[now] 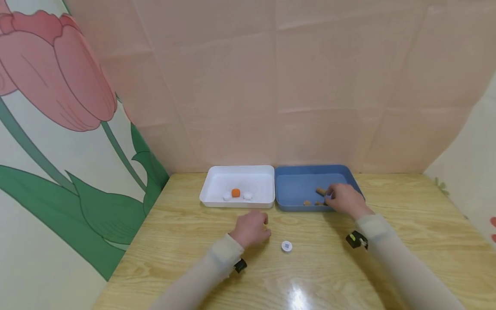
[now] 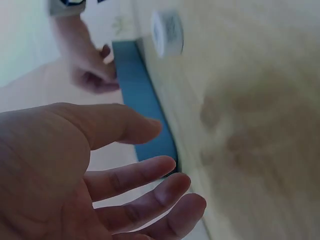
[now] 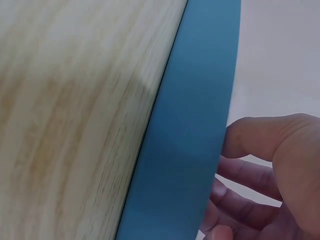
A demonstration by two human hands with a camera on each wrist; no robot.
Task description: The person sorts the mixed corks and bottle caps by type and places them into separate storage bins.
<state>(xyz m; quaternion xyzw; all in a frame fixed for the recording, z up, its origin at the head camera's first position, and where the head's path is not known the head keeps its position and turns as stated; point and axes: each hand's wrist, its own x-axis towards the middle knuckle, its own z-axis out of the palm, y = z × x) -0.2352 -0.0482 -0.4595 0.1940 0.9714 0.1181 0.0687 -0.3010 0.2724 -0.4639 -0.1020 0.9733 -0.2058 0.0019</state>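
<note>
My left hand [image 1: 251, 228] hovers over the table in front of the white tray, fingers loosely bent and holding nothing. To its right on the wood lies a small white round cap [image 1: 286, 246] with a grey-blue mark on top. My right hand [image 1: 344, 199] reaches into the blue tray [image 1: 296, 183] at its front right, fingers bent downward. Beside those fingertips lies a brown cork-like piece [image 1: 320, 191], and another small brown piece [image 1: 307, 203] is near the front wall. In the right wrist view the tray wall hides the fingertips; I cannot tell whether they hold anything.
The white tray [image 1: 236, 172] stands left of the blue one, close against it. Inside are an orange cap [image 1: 235, 193] and two white pieces, one being a white cap [image 1: 247, 196]. A pink-covered wall [image 1: 271, 86] rises behind the trays.
</note>
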